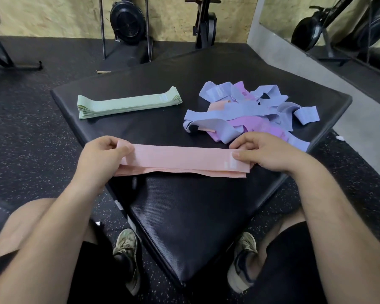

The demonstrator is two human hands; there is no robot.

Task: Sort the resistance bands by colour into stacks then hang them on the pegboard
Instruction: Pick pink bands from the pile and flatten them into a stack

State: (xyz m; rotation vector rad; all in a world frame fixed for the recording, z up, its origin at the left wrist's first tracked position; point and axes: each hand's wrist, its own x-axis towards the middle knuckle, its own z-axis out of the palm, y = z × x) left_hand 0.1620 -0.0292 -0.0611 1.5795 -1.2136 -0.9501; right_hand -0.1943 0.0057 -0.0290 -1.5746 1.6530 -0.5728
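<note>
We see both forearms reaching forward over bare knees, the hands level with each other at the two ends of a pink resistance band (180,155) drawn out flat between them. The left hand (101,153) grips the band's left end, thumb laid across the top and fingers curled round the fold. The right hand (267,153) pinches the right end, thumb pressed flat beside the white label (230,164) and the other fingers bent behind the far edge.

The band lies right over the pink stack (217,173), whose layered edges show under its near side. We cannot tell whether it already rests its full weight there. The stack sits on the black padded surface (195,216).

Beyond the pink stack and to its left, well apart from it, lies a neat green stack (127,104) of flattened bands. Beyond the pink stack and to its right sprawls a loose heap of lilac-blue and purple bands (250,113), with one peach-pink band (217,105) poking out among them. The heap's nearest loops reach just behind the right hand.
</note>
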